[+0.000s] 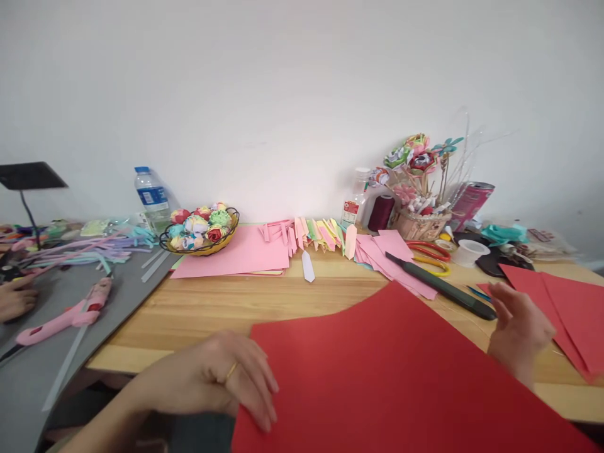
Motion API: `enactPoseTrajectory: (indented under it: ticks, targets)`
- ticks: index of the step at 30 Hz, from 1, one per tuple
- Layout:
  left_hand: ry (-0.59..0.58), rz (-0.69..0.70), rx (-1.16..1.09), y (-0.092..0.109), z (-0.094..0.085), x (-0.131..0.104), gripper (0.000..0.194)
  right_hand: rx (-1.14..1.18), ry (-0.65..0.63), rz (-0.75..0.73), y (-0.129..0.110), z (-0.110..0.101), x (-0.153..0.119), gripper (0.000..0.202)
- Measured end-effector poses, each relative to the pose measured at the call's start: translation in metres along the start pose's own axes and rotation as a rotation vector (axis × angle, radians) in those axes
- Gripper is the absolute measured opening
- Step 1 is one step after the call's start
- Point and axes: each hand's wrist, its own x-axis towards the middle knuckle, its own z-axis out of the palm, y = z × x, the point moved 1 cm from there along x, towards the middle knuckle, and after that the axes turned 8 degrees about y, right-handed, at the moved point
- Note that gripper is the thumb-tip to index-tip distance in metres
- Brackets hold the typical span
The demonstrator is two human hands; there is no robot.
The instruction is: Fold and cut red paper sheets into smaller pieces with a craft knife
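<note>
A large sheet of red paper [387, 377] is raised in front of me and hides part of the table's front. My left hand [231, 374], with a ring on one finger, grips its left edge, fingers on the near face. Off the sheet's right edge is my right hand [519, 330], its fingers loosely bent and apart with nothing in them; the paper covers its wrist. A dark green utility knife [443, 288] lies just left of that hand. To its right, more red paper [578, 302] rests on the wooden table [202, 314].
Pink paper [255, 251] lies under a basket of paper flowers [202, 234]. Folded paper strips [321, 233], yellow-handled scissors [431, 265], a thread spool [380, 214] and a water bottle [151, 198] stand behind. At left, another person's hand [16, 299] is near a pink glue gun [70, 314].
</note>
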Motion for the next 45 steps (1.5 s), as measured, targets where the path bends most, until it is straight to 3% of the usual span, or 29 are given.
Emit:
enactPoseTrajectory:
  ticks: [2,3,5,7,8,9,11,13,16,19,22,27,31,34,37,41,43,45]
  targets:
    - [-0.085,-0.148,-0.081,-0.009,-0.011,-0.004,0.039,0.042,0.145,0.013,-0.005,-0.008,0.005,0.074]
    - [-0.145,-0.195,-0.109,-0.012,-0.017,-0.004,0.038,0.061,0.148,-0.006,-0.011,-0.010,0.005,0.066]
    - [-0.315,-0.241,-0.166,-0.020,-0.025,-0.001,0.046,0.117,-0.028,-0.101,-0.025,-0.012,0.004,0.044]
    - [-0.451,-0.283,-0.181,-0.031,-0.032,0.010,0.056,0.199,-0.239,-0.193,-0.037,-0.010,0.001,0.039]
    - [-0.396,-0.320,-0.124,-0.039,-0.035,0.019,0.048,0.244,-0.318,-0.216,-0.042,-0.008,0.001,0.039]
    - [-0.268,-0.346,0.014,-0.050,-0.038,0.030,0.040,0.286,-0.391,-0.230,-0.044,-0.006,0.000,0.038]
    - [-0.008,-0.298,0.462,-0.075,-0.040,0.056,0.032,0.342,-0.508,-0.236,-0.045,-0.002,0.002,0.035]
    - [0.023,-0.121,0.876,-0.102,-0.038,0.081,0.031,0.366,-0.585,-0.232,-0.043,0.002,0.003,0.036]
    - [-0.080,0.097,1.187,-0.134,-0.031,0.108,0.027,0.372,-0.607,-0.213,-0.039,0.004,0.003,0.036]
    - [-0.113,0.181,1.315,-0.148,-0.024,0.115,0.021,0.375,-0.611,-0.204,-0.038,0.004,0.001,0.031]
    - [-0.082,0.261,1.365,-0.147,-0.021,0.109,0.019,0.372,-0.614,-0.193,-0.040,0.003,0.000,0.031]
    - [0.116,0.348,1.387,-0.139,-0.045,0.109,0.024,0.376,-0.552,-0.234,-0.045,0.003,0.003,0.031]
    - [0.333,0.172,1.429,-0.144,-0.080,0.139,0.031,0.304,-0.560,-0.278,-0.051,0.003,0.007,0.028]
    - [0.353,-0.034,1.414,-0.148,-0.088,0.164,0.044,0.238,-0.597,-0.296,-0.057,0.001,0.008,0.027]
    - [0.345,-0.111,1.300,-0.130,-0.066,0.170,0.047,0.188,-0.656,-0.271,-0.063,-0.001,0.008,0.029]
    - [0.160,-0.117,0.830,-0.067,-0.001,0.139,0.029,0.163,-0.677,-0.182,-0.070,0.003,0.012,0.031]
    - [0.001,-0.035,0.675,-0.035,0.031,0.118,0.038,0.151,-0.670,-0.140,-0.071,0.007,0.014,0.032]
    - [-0.093,-0.032,0.668,-0.015,0.055,0.103,0.063,0.135,-0.663,-0.101,-0.073,0.012,0.015,0.033]
